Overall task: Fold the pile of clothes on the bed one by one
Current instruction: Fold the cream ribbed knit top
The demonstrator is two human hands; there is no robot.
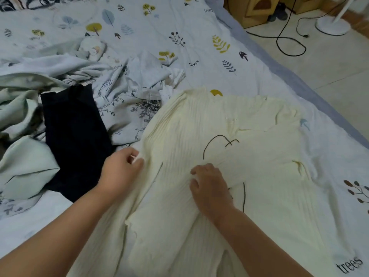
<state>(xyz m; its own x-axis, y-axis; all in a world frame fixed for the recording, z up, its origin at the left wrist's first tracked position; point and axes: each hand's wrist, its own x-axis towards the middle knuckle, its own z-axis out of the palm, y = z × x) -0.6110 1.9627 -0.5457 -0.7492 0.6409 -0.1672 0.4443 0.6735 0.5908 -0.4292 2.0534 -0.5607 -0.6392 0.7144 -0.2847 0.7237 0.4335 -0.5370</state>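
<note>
The cream ribbed knit top with thin dark line stitching (229, 136) lies spread on the pale printed bedsheet with leaves and the word "trees" (199, 47), and it is the garment being worked on. The left hand (119, 170) sits at the top's left edge; its fingers (137, 158) are curled and seem to pinch a fold of the cream fabric just where the edge meets the sheet. The right hand (209, 186) rests near the middle of the top, its fingers (196, 172) bent and gathering a small ridge of the knit beneath them. Beyond the fingertips of both hands most of the top spreads out roughly flat towards the far side of the bed, with creases and one side turned in, so I judge the folding of this piece has only just begun; no clean fold shows yet.

To the left of the left fingers, just beside them, lies a dark navy garment (75, 132), loosely laid and not neatly folded. Further left is a crumpled pale mint-green cloth (24, 156), and beyond the left fingertips a heap of light blue-grey floral printed fabric (119, 86). All of these look unfolded. No stack of finished folded clothes appears anywhere in view, so most of the task seems to remain: this top first, then the pile at the left.
</note>
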